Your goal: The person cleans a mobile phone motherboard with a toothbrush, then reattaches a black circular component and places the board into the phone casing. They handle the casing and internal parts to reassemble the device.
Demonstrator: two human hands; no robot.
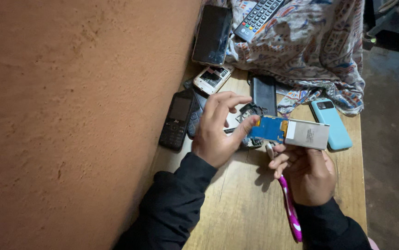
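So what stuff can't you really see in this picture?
Head view only:
- The toothbrush: the right hand covers most of its head.
- The dismantled phone on the table: the left hand and the small circuit board hide most of it.
- The remote control: cut off by the top edge.
- The dark things at the top right corner: too dim to tell.

A rough orange-brown wall (69,115) stands left of a wooden table (241,208); dim grey floor (392,139) lies right.
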